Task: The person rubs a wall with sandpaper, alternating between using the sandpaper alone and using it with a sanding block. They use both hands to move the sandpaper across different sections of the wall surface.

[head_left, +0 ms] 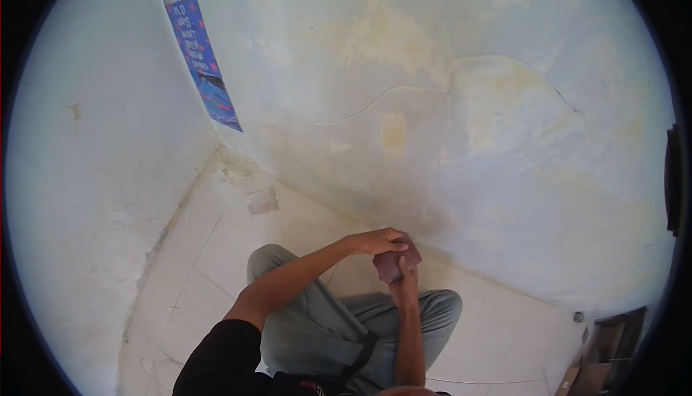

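Close before the foot of a cracked wall (468, 179), the left hand (376, 241) is curled over the top of a small maroon piece (391, 265), whose long axis is tilted up rightward, while its lower end is gripped from beneath by the right hand (405, 286).

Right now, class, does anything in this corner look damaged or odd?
Yes: the wall is cracked and blotched with yellowish stains, above the left hand and right hand gripping a reddish object.
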The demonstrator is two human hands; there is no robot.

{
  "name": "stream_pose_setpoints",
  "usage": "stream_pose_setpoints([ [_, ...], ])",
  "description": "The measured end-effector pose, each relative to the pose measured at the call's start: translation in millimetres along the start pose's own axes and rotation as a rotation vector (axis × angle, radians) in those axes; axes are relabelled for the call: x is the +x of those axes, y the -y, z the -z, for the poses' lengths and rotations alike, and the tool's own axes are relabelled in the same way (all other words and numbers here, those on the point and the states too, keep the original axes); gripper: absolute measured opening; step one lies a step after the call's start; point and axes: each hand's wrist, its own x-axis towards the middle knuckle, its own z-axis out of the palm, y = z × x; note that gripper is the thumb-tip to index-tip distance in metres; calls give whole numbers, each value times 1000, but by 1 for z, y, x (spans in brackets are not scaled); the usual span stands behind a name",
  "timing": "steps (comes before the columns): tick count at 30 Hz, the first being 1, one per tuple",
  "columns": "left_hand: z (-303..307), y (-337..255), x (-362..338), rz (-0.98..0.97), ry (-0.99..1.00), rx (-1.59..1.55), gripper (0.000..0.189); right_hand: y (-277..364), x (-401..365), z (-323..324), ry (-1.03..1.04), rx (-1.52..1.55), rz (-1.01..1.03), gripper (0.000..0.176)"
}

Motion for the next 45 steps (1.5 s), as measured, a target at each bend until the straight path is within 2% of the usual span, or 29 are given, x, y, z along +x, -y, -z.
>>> stream_pose_setpoints([
  [2, 1, 7, 3, -105, -26, 94, 36, 4, -2, -6, -105, -83, -12, 48],
  [4, -2, 6, 2, -200, -48, 173, 38, 15, -6, -18, -210, -185, 81, 39],
  [5, 2, 0, 0, -253, -72, 121, 37, 23, -7, -32, -230, -201, 87, 39],
  [7, 6, -6, -1, -310, -88, 48, 35, 48, -8, -70, -332, -727, 300, 24],
  [8, 6, -8, -1, -369, -212, -230, 31, 61, -7, -87, -345, -742, 297, 24],
  [9, 6, -8, 0, -416, -334, -510, 26, 74, -5, -103, -325, -1005, 535, 21],
  [10, 10, -3, 2, -416, -322, -524, 26, 87, -4, -120, -292, -1263, 774, 20],
  [11, 17, 7, 5, -330, -509, -364, 26, 101, -4, -136, -300, -1276, 769, 20],
  [12, 23, 18, 7, -240, -692, -196, 26, 116, -5, -152, -239, -1446, 1061, 18],
  [13, 26, 29, 9, -147, -765, 35, 20, 130, -1, -165, -161, -1600, 1360, 17],
  [15, 20, 38, 15, -181, -780, 2, 17, 156, 18, -185, 58, -1708, 1510, 15],
  [17, 13, 42, 18, -215, -793, -25, 14, 179, 35, -214, 184, -2004, 1483, 21],
  [18, 11, 41, 20, -253, -753, 19, 13, 180, 48, -218, 184, -2010, 1484, 21],
  [20, 8, 41, 21, -296, -716, 60, 13, 174, 73, -215, 158, -2229, 1448, 24],
  [22, 7, 41, 17, -260, -789, 350, 14, 158, 81, -207, 189, -2260, 1442, 24],
  [24, 5, 36, 11, -235, -788, 426, 14, 148, 89, -187, 212, -2294, 1415, 23],
  [26, 5, 34, 10, -211, -782, 520, 15, 145, 97, -168, 433, -2594, 1499, 17],
  [27, 4, 36, 10, -185, -741, 543, 17, 154, 93, -180, 428, -2587, 1503, 17],
  [29, 4, 40, 12, -152, -711, 554, 19, 177, 88, -204, 193, -2349, 1380, 9],
  [32, 4, 39, 14, -222, -738, 585, 19, 158, 87, -203, 203, -2385, 1415, 7],
  [33, 2, 35, 13, -176, -721, 615, 20, 146, 91, -190, 292, -2398, 1472, 7],
  [36, 2, 34, 10, -135, -688, 630, 19, 142, 92, -172, 337, -2244, 1437, 8],
  [38, 1, 36, 10, -135, -679, 602, 19, 146, 89, -176, 280, -2253, 1388, 9],
  [40, 1, 38, 11, -191, -697, 609, 18, 145, 86, -187, -18, -1956, 1435, 8],
  [41, 3, 37, 11, -191, -702, 613, 18, 136, 89, -185, -16, -1951, 1441, 8],
  [43, 2, 34, 10, -117, -641, 677, 24, 111, 94, -174, -153, -1724, 1310, 7],
  [45, 3, 38, 10, -130, -634, 685, 24, 105, 101, -175, -135, -1628, 1358, 7],
])
